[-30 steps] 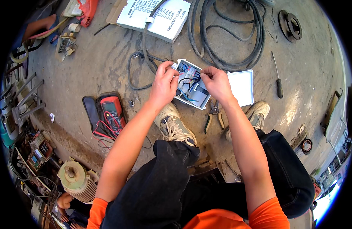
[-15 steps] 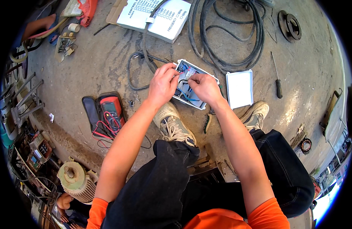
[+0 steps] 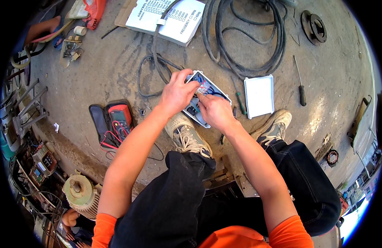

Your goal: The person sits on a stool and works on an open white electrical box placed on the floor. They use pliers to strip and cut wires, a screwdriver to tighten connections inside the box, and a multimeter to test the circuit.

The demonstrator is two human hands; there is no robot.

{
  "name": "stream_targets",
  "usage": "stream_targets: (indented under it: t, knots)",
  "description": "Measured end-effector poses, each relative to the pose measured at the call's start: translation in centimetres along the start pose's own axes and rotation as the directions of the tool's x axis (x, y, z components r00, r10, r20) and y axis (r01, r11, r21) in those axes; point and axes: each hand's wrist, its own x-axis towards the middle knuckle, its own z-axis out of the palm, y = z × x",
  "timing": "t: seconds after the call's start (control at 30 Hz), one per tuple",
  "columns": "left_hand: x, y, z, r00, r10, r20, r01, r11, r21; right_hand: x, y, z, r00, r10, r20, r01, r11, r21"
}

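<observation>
An uncovered white plastic control box (image 3: 218,91) with blue and black wires (image 3: 213,90) and a small speckled part inside lies on the ground between my shoes, turned at a slant. My left hand (image 3: 177,93) is closed at the box's far left wall, thumb towards the inside. The fingers of my right hand (image 3: 216,110) reach into the middle of the box, pressed together by the speckled part and wires; their tips are partly hidden. To the right lies the white lid (image 3: 259,98), with a green-handled screwdriver (image 3: 240,103) between it and the box.
A red multimeter (image 3: 120,118) in its case rests at left with its leads. Coiled black cable (image 3: 278,53) and a white carton (image 3: 174,31) lie beyond the box. A dark-handled screwdriver (image 3: 302,95) is at right. An electric motor (image 3: 81,194) stands lower left, near another person's hand.
The box has turned clockwise, its near end shifting left and towards me. My right hand has moved left and nearer, and the green screwdriver has come into fuller view.
</observation>
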Motion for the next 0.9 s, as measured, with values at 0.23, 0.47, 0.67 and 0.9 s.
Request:
stream_targets:
  t: [0.23,0.47,0.67,0.9]
  knots:
    - [-0.8,0.3,0.9,1.000,0.022,-0.008,-0.022,0.999,0.037,-0.2,0.1,-0.1,0.969,0.204,-0.140,-0.162,0.950,0.267]
    - [-1.0,-0.1,1.1,0.996,0.046,-0.083,-0.047,0.999,-0.009,1.4,0.7,0.0,0.934,0.207,-0.290,-0.184,0.977,0.107]
    - [-1.6,1.1,1.8,0.980,-0.114,-0.160,0.095,0.988,-0.121,3.2,-0.3,-0.7,0.909,0.401,-0.116,-0.396,0.916,0.062]
    - [-2.1,0.7,2.6,0.964,-0.166,-0.208,0.139,0.980,-0.141,0.8,1.2,-4.5,0.790,0.559,-0.254,-0.499,0.825,0.265]
